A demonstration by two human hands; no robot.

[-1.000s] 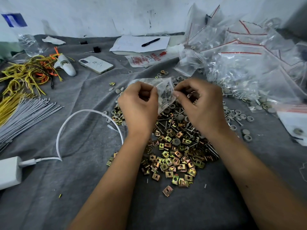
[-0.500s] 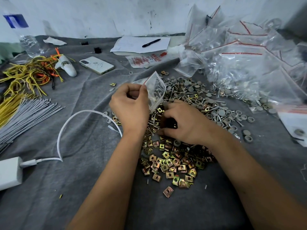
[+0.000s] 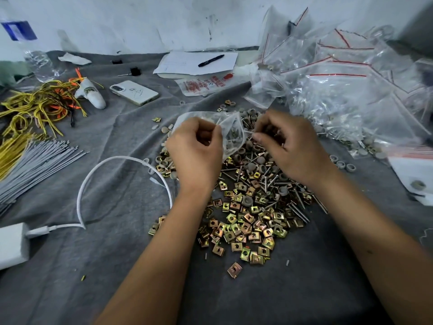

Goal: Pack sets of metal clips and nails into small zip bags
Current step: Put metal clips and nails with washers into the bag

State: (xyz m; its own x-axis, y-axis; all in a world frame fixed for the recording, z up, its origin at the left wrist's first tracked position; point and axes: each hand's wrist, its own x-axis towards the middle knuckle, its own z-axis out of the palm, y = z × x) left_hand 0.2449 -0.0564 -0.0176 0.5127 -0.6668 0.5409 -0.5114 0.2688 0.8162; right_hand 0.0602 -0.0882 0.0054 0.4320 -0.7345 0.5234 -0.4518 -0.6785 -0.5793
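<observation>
Charger block (image 3: 11, 245) sits at the far left edge of the grey cloth (image 3: 105, 266), its white cable (image 3: 93, 179) looping toward the middle; above it lie a fan of grey ties (image 3: 35, 163) and a tangle of yellow and orange wires (image 3: 39, 106); a clear bottle (image 3: 38, 64) stands behind them. Further along rest a white phone (image 3: 134, 92) face down, and a sheet of paper (image 3: 196, 63) with a black pen (image 3: 210, 60) on it.

At centre, the left hand (image 3: 194, 151) has curled fingers pinching the edge of a small clear zip bag (image 3: 230, 130), held above the pile with its mouth turned toward the other hand; nails show inside it. Below both wrists spreads the heap of brass-coloured metal clips (image 3: 243, 226), with loose nails (image 3: 267, 181) and grey caps mixed in nearer the hands.

The right hand (image 3: 290, 148) is just beside the bag's opening, fingertips pressed together on a thin nail-like piece (image 3: 248, 133) at the mouth; exactly what it holds is too small to tell. To the far right, a mound of clear bags with red seal lines (image 3: 346, 85) rises against the wall.
</observation>
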